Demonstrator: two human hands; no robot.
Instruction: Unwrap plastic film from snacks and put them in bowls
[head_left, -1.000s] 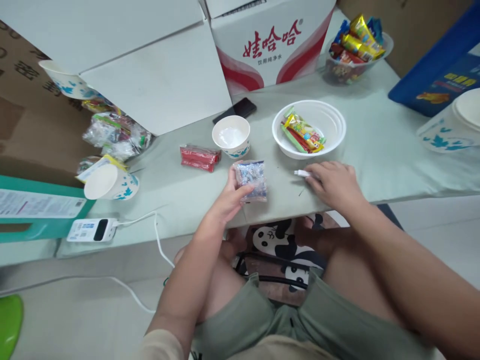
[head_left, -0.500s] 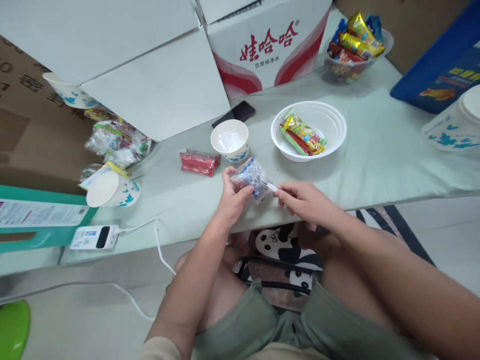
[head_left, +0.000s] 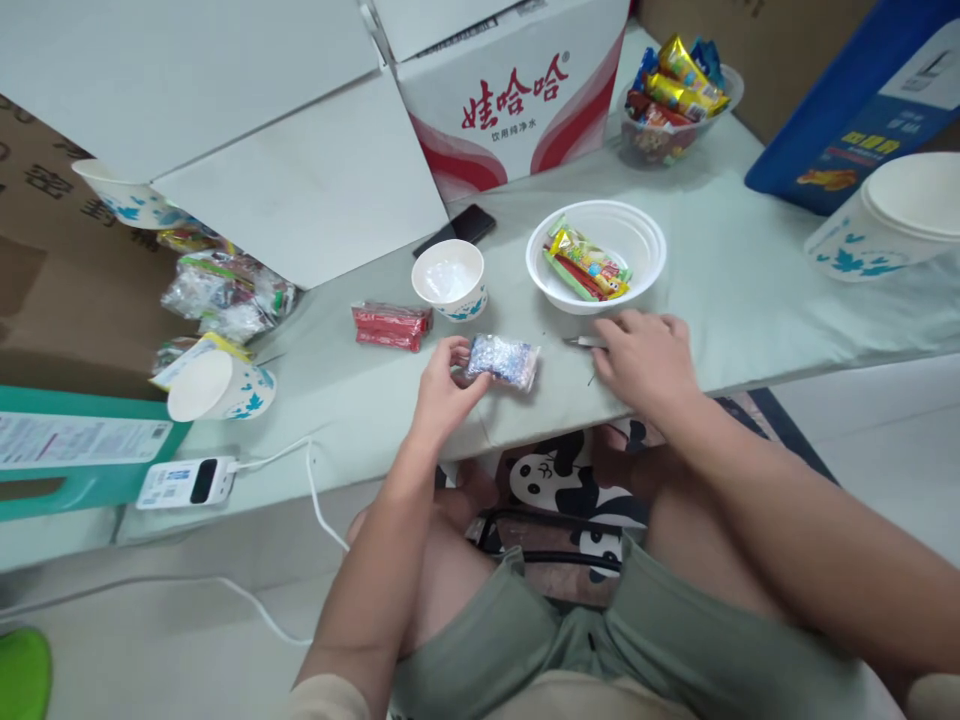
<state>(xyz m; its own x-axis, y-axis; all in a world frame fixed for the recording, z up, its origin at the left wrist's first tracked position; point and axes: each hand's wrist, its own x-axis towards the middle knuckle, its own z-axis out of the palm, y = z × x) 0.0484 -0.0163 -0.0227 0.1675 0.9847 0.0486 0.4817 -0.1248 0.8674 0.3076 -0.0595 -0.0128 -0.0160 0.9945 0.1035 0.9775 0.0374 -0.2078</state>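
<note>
One head-worn camera, set above and behind the fingers (head_left: 480,386), facing forward and down. Fairly close: frame runs from lap (head_left: 480,645), nearer than fingers, to carton (head_left: 517,150) beyond them.

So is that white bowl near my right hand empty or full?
Partly filled: wrapped snacks lie in the white bowl, its right side bare.
</note>
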